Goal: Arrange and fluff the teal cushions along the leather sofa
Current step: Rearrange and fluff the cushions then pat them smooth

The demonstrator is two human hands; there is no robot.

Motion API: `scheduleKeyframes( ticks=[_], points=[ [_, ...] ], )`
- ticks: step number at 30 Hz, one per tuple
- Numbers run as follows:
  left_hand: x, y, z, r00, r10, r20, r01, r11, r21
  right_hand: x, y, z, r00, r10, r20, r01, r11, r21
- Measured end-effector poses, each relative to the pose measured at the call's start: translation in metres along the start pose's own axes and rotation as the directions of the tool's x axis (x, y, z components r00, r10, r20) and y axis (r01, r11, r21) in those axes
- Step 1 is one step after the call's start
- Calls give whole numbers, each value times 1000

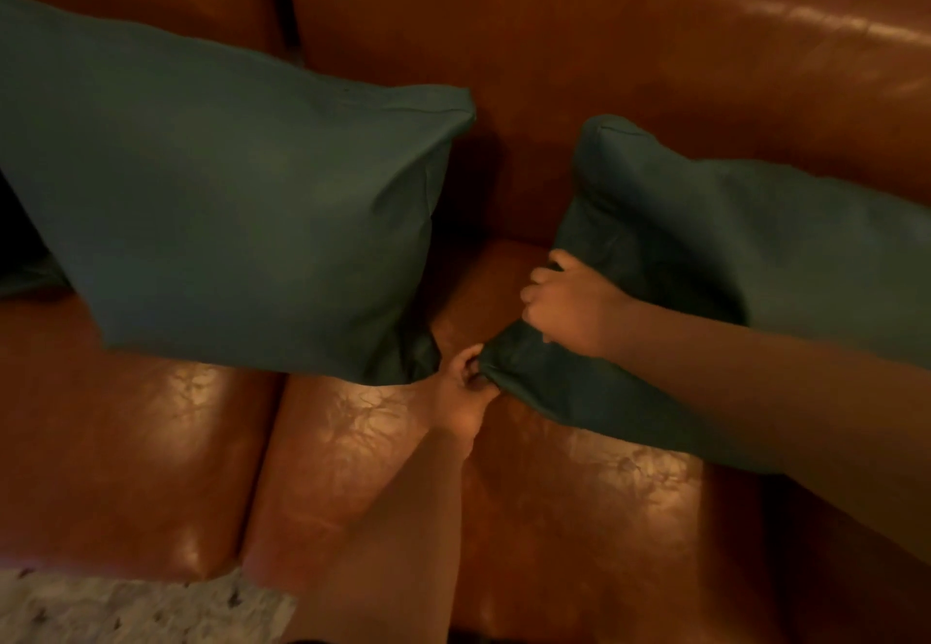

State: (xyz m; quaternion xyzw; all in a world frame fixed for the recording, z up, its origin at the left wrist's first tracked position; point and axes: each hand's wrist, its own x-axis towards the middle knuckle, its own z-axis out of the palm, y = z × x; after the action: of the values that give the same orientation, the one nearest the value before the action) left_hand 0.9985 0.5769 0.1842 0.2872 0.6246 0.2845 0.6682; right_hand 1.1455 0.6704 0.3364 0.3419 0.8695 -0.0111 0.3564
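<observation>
The left hand [466,391] is pinching the right cushion [705,260]'s near corner while the right hand [569,303], fingers curled, is gripping fabric above it (probably to tug it square).

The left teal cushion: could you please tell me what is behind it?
Behind the left teal cushion the leather sofa backrest rises, a seam showing above it. A teal scrap peeks out at its left; the rest is covered.
</observation>
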Motion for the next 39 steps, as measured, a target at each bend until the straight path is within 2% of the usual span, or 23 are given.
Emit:
scheduleKeyframes(
  ticks=[2, 4, 5, 7, 9, 13, 15, 17, 18, 19, 21, 23, 26, 27, 30, 33, 35, 37, 39],
  points=[
    [7, -1, -1, 998, 34, -57, -32, 999, 29, 0, 5, 7, 1000, 1, -28, -1, 1000, -9],
    [11, -1, 2, 996, 74, -40, -72, 996, 46, 3, 8, 14, 983, -14, -182, 9, 1000, -27],
    [10, 3, 5, 995, 102, -18, -101, 994, 51, 3, 9, 16, 981, -20, -191, 19, 1000, -5],
    [6, 6, 6, 991, 126, 32, -128, 989, 73, 2, 17, 18, 999, 39, -19, -37, 993, 108],
    [6, 7, 5, 989, 137, 55, -142, 985, 102, 0, 25, 10, 987, 66, 149, -80, 992, 93],
    [7, 8, 4, 976, 215, 16, -213, 948, 238, -2, 33, 3, 978, 11, 210, -21, 999, 45],
    [5, 8, 7, 968, 250, -11, -237, 931, 277, -1, 34, 5, 986, -30, 162, 23, 999, 42],
    [-1, 5, 9, 961, 268, -68, -237, 925, 298, 1, 36, 12, 989, -108, -98, 108, 994, -10],
    [-6, 5, 8, 962, 257, -91, -220, 929, 299, 1, 41, 15, 968, -127, -217, 136, 990, 23],
    [-9, 2, 7, 970, 223, -98, -188, 941, 281, 0, 46, 18, 951, -116, -287, 163, 976, 146],
    [-12, -8, 5, 990, 118, -74, -94, 960, 265, -3, 55, 19, 946, -47, -322, 192, 878, 438],
    [-9, -15, 4, 995, 78, -70, -62, 976, 210, -6, 56, 13, 945, 5, -328, 194, 797, 571],
    [-8, -12, 6, 994, 7, -109, 13, 985, 174, -3, 50, 11, 952, 18, -304, 170, 798, 579],
    [-10, -10, 5, 994, -45, -103, 56, 993, 100, -1, 47, 11, 958, 0, -286, 166, 816, 554],
    [-16, -8, 2, 986, -149, -74, 157, 982, 108, 7, 40, 6, 963, -84, -256, 181, 907, 381],
    [-24, -13, 1, 976, -206, -64, 199, 974, -104, 18, 32, -2, 987, -54, -148, 94, 957, 273],
    [-33, -9, 0, 981, -192, -16, 186, 966, -182, 18, 25, -8, 992, -14, -129, 49, 961, 272],
    [-37, -6, -3, 981, -191, 12, 189, 956, -224, 14, 20, -18, 990, -40, -134, 82, 944, 321],
    [-34, -6, -6, 982, -186, -10, 181, 967, -181, -3, 26, -41, 958, -74, -276, 192, 882, 430]
  ],
)
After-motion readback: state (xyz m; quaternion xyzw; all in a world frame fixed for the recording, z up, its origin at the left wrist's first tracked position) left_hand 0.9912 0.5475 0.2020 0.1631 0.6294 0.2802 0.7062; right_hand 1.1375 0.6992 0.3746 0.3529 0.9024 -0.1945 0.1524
